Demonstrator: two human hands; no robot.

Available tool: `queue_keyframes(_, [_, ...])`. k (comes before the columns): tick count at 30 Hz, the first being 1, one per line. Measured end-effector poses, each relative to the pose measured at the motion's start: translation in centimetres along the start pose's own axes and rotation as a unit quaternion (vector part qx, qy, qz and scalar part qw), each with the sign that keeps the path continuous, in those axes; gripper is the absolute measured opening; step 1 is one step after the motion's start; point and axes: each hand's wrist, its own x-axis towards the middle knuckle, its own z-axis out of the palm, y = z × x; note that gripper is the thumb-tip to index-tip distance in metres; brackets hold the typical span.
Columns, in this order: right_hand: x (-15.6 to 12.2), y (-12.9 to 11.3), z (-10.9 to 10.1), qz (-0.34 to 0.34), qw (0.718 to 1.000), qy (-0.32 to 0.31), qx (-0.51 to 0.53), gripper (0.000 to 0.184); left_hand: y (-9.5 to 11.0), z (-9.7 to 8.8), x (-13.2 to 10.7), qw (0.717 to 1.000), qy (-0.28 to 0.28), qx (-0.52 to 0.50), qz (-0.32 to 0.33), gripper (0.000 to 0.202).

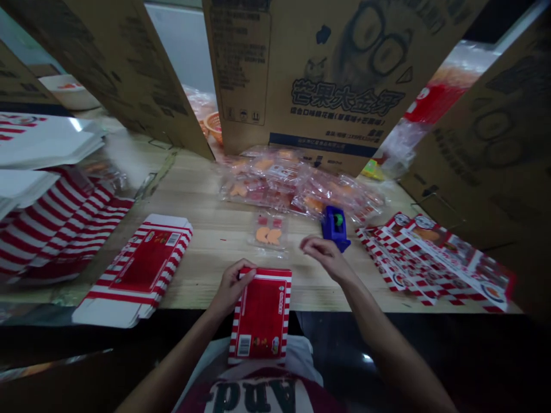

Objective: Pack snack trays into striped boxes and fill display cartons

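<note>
My left hand [235, 285] is closed on the upper left corner of a red carton [263, 312] with striped white edges. The carton lies partly over the table's front edge, against my body, with a barcode at its lower left. My right hand [325, 252] is raised just in front of a blue tape dispenser [333, 223] with a green core. Its fingers are drawn together, and anything between them is too small to make out. A small clear packet [269, 232] with orange pieces and red sachets lies between my hands, beyond the carton.
A pile of clear packets [284, 178] lies before a large cardboard box [301, 74]. Flattened striped cartons [142, 264] are stacked at left, beside more striped cartons [64, 223]. Printed striped cartons [434, 258] lie fanned at right. A white bowl [73, 94] stands far left.
</note>
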Motion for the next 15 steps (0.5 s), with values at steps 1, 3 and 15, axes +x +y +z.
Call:
queue_keyframes(1, [1.5, -1.5, 0.6, -0.02, 0.991, -0.132, -0.017, 0.029, 0.1, 0.2, 0.0, 1.0, -0.005, 0.007, 0.006, 0.023])
queue_keyframes(3, [4.2, -3.8, 2.0, -0.055, 0.94, -0.332, -0.061, 0.031, 0.3, 0.5, 0.0, 0.999, -0.014, 0.025, 0.02, 0.022])
queue_keyframes(15, [8.3, -4.4, 5.7, -0.039, 0.816, -0.51, -0.271, 0.042, 1.2, 0.7, -0.2, 0.997, -0.054, 0.037, 0.036, 0.025])
